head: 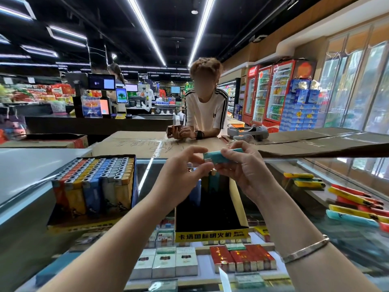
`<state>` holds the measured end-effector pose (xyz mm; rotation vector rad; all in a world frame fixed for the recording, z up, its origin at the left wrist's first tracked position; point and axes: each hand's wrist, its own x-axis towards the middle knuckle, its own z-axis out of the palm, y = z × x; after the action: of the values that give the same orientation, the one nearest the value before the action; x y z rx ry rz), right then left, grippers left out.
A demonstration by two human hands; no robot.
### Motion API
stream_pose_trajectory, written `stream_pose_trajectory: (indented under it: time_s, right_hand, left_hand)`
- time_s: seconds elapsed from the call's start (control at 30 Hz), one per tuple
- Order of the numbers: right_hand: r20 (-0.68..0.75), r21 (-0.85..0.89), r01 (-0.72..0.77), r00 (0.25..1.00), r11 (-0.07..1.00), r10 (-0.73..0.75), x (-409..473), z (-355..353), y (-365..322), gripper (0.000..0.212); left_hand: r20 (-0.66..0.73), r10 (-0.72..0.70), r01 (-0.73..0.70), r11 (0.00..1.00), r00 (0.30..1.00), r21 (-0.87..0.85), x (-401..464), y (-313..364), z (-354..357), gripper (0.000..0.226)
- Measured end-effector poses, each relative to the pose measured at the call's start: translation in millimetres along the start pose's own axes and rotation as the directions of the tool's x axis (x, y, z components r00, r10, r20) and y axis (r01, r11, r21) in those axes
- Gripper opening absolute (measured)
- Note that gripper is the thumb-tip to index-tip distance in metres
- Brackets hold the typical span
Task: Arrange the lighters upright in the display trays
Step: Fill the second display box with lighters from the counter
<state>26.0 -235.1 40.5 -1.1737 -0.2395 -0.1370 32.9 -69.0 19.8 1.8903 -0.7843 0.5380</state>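
While both hands worked above the glass tabletop (pixel 294 165), a teal lighter (pixel 220 157) lay sideways in the air between them, over the near-empty display tray (pixel 212 234). The right hand (pixel 246 167) had its grip curled round the lighter's right part, fingers over the top and thumb beneath. The left hand (pixel 185 175) pinched at the lighter's left end with thumb and fingertips, the other fingers loosely bent. Below them, the near-empty tray held only a few upright lighters (pixel 210 182) at its back, partly hidden by the hands; its front bore a yellow strip with black characters. To the left stood a full display tray (pixel 84 225), packed with upright lighters in red, yellow, blue and grey rows (pixel 94 182). On the right of the tabletop loose lighters (pixel 353 203) lay flat in a scattered heap, yellow, red and teal. Under the glass, cigarette packs (pixel 185 260) showed in rows. A bracelet (pixel 305 248) circled the right wrist. Across flattened cardboard (pixel 136 144) another person (pixel 205 110) in a white shirt leaned on the far side, holding a small box.
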Motion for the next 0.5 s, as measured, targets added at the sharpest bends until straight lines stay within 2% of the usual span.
stream_pose_trajectory:
  time_s: [0.1, 0.17, 0.23, 0.33, 0.4, 0.5]
  right_hand:
    - [0.069, -0.011, 0.0, 0.998, 1.0, 0.0, -0.6, 1.6, 2.6, 0.022]
    - [0.038, -0.034, 0.021, 0.999, 0.999, -0.02, 1.3, 1.2, 3.8, 0.018]
    - [-0.072, -0.088, 0.056, 0.995, 0.995, -0.062, 5.8, -3.8, 4.2, 0.012]
    - [-0.275, -0.269, 0.031, 0.955, 0.963, -0.108, 12.5, -15.6, 4.6, 0.01]
    - [-0.318, -0.349, -0.072, 0.947, 0.935, -0.046, 15.0, -21.8, 7.3, 0.011]
    - [-0.258, -0.423, -0.254, 0.954, 0.87, 0.153, 13.6, -23.0, 11.9, 0.016]
  left_hand:
    - [-0.089, -0.007, 0.003, 0.999, 0.996, -0.041, 1.3, -0.8, -2.2, 0.027]
    - [-0.129, -0.046, 0.029, 0.991, 0.991, -0.132, 2.5, -1.1, -4.0, 0.028]
    - [-0.162, -0.055, 0.025, 0.983, 0.985, -0.183, 3.7, -1.2, -5.3, 0.026]
    - [-0.157, -0.014, -0.011, 0.988, 0.988, -0.155, 3.4, -0.9, -5.1, 0.027]
    - [-0.119, 0.011, -0.024, 0.993, 0.993, -0.112, 2.6, -1.4, -3.1, 0.03]
    - [-0.076, 0.037, -0.04, 0.999, 0.996, -0.035, 2.1, -2.4, 1.2, 0.028]
